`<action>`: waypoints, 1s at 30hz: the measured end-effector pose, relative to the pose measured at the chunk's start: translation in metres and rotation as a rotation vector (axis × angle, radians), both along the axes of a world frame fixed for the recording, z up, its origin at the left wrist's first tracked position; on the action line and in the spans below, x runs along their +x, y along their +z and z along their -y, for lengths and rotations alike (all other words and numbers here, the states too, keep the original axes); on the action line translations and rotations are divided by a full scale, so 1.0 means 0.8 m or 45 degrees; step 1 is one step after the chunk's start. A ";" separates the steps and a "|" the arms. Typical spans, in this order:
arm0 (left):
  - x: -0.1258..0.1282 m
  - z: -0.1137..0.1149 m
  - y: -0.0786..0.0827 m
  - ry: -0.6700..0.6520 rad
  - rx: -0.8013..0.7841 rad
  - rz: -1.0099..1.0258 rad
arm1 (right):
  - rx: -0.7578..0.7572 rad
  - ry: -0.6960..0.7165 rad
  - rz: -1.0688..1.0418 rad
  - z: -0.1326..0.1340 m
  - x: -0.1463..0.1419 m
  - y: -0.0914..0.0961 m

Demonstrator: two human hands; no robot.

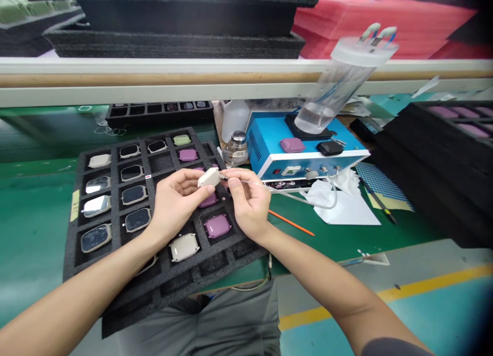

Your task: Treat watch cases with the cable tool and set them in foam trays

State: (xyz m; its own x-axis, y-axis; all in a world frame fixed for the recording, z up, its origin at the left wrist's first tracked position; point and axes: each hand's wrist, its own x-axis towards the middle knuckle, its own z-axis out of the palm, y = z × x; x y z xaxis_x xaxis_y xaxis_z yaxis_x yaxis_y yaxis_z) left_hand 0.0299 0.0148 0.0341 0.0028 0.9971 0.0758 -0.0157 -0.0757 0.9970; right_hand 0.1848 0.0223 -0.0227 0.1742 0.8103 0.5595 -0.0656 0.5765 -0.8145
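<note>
My left hand (173, 197) is closed on a small cream watch case (209, 178), held tilted above the black foam tray (73, 253). Between the thumb and fingers of my right hand (248, 199) is the tip end of a thin clear tube (300, 198), which curves back to the front of a blue box (265, 140). The tube's metal tip meets the right edge of the case; whether it enters it I cannot tell. Below my hands, the tray's compartments hold dark-screened watches (133, 194), a purple case (217, 226) and a cream case (185, 247).
On the blue box stand a tilted clear cylinder (331, 89), a purple case (291, 145) and a black case (330, 148). A glass jar (235, 149) is beside it. An orange stick (291, 223) and white paper (342, 207) lie rightward. Black foam trays (419, 176) are stacked at right.
</note>
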 end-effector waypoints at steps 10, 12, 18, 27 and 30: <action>-0.002 0.002 0.017 -0.025 0.025 -0.130 | 0.025 -0.027 0.007 0.003 -0.001 0.001; -0.010 0.000 0.023 -0.017 0.020 -0.203 | 0.022 -0.012 -0.032 0.005 -0.001 0.000; -0.087 -0.057 0.031 0.292 0.255 -0.672 | -0.024 -0.026 -0.016 0.008 0.002 -0.008; -0.123 -0.086 -0.016 0.290 0.356 -1.447 | -0.065 -0.019 0.050 0.013 0.002 -0.009; -0.126 -0.108 -0.004 0.286 0.376 -1.591 | -0.068 -0.012 0.045 0.012 0.003 -0.009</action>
State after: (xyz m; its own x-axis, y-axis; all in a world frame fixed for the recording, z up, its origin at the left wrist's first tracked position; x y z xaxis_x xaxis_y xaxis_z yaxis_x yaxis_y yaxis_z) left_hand -0.0710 0.1013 0.0309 0.0664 0.9314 0.3580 0.9462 -0.1727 0.2737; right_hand 0.1869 0.0128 -0.0302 0.1630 0.8376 0.5214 -0.0311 0.5326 -0.8458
